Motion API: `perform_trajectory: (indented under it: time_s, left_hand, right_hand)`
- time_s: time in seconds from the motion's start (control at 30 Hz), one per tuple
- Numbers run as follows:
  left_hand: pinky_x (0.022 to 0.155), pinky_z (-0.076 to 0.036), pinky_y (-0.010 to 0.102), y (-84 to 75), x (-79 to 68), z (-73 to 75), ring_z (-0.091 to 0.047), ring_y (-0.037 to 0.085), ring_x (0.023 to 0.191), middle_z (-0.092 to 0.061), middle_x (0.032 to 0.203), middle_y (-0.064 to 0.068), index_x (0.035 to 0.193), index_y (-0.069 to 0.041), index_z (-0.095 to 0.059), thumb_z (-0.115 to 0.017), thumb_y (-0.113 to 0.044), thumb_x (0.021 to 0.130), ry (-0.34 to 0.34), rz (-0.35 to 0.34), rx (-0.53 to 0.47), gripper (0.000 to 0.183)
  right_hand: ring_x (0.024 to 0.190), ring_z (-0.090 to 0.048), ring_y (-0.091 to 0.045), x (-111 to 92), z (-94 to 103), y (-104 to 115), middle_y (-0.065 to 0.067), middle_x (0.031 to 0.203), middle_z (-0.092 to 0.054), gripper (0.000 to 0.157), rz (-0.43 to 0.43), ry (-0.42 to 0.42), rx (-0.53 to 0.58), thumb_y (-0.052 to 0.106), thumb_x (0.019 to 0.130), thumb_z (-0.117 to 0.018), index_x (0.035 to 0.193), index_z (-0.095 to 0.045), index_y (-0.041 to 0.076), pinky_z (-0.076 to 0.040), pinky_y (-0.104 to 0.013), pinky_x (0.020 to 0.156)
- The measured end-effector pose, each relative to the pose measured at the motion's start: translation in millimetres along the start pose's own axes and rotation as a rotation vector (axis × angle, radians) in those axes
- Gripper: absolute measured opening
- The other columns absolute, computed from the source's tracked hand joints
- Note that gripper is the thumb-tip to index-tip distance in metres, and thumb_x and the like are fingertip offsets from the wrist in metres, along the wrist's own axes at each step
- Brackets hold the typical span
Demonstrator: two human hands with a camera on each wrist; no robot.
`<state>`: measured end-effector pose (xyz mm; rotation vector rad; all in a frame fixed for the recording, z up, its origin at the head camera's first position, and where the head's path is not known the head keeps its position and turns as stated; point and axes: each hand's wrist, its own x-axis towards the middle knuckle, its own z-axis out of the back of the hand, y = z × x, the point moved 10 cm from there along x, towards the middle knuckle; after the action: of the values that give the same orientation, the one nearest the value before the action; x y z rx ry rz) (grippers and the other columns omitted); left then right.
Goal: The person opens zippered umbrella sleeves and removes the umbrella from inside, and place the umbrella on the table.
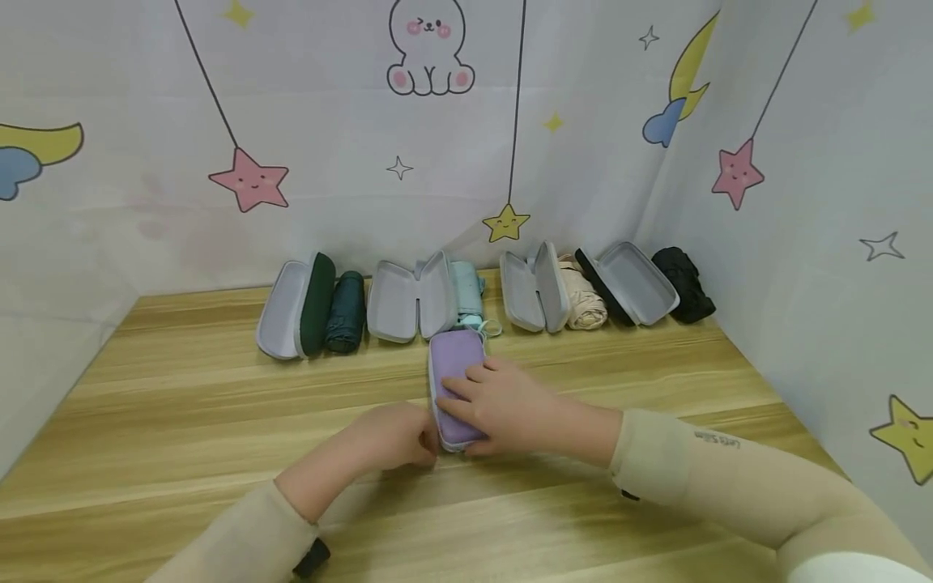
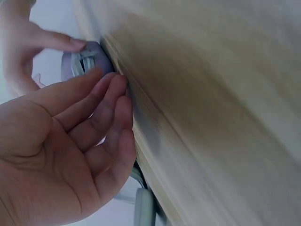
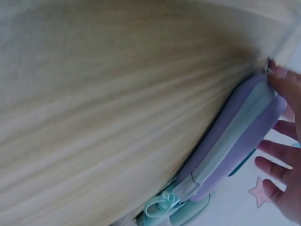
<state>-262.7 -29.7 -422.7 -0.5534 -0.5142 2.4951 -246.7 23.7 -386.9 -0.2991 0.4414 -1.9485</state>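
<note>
A purple zip case (image 1: 457, 372) with a pale zip band lies lengthwise on the wooden table. My right hand (image 1: 510, 405) holds it from above, fingers spread over the lid and thumb (image 3: 280, 82) at the near end. At the near left corner, my left hand (image 1: 401, 437) has its thumb and index fingertips (image 2: 96, 75) together by the zip. They seem to pinch the zipper pull, which is mostly hidden behind them. A short dark gap shows in the zip band (image 2: 77, 66) at that end in the left wrist view.
Along the back stand open hard cases: dark green (image 1: 317, 304), grey-lined (image 1: 394, 304), another grey-lined (image 1: 521, 291) and black (image 1: 605, 287). Between them lie compact folded umbrellas: teal (image 1: 346, 312), light blue (image 1: 466, 291), beige (image 1: 583, 300) and black (image 1: 683, 283). A printed curtain (image 1: 328, 97) hangs behind.
</note>
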Motion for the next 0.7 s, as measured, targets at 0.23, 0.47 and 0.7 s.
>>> perform_trajectory:
  time_s: [0.23,0.47,0.7]
  left_hand:
    - [0.062,-0.048,0.028,30.5,16.6,11.9,-0.057,0.014,0.066,-0.065,0.078,0.002,0.099,-0.001,-0.071,-0.063,0.001,0.088,-0.005,0.081,-0.227,0.013]
    - [0.058,-0.049,0.029,55.8,36.3,18.9,-0.059,0.015,0.060,-0.063,0.070,0.007,0.113,0.006,-0.058,-0.055,0.001,0.092,-0.054,0.104,-0.402,0.022]
    - [0.057,-0.051,0.027,65.9,48.9,16.8,-0.061,0.013,0.061,-0.066,0.073,0.010,0.116,0.009,-0.055,-0.051,-0.001,0.097,-0.025,0.159,-0.618,0.022]
  right_hand:
    - [0.099,-0.052,-0.015,-3,14.1,38,0.006,0.117,-0.061,0.027,0.241,-0.144,-0.123,0.038,0.092,-0.065,0.116,-0.068,0.027,-0.039,-0.036,0.089]
    - [0.090,-0.048,-0.014,-2,11.4,59,0.007,0.097,-0.055,0.015,0.362,-0.232,-0.252,0.031,0.095,-0.058,0.096,-0.073,0.029,-0.039,-0.033,0.081]
    - [0.086,-0.047,-0.013,-3,12.4,68,0.008,0.092,-0.053,0.019,0.421,-0.272,-0.277,0.032,0.096,-0.054,0.085,-0.069,0.029,-0.038,-0.032,0.077]
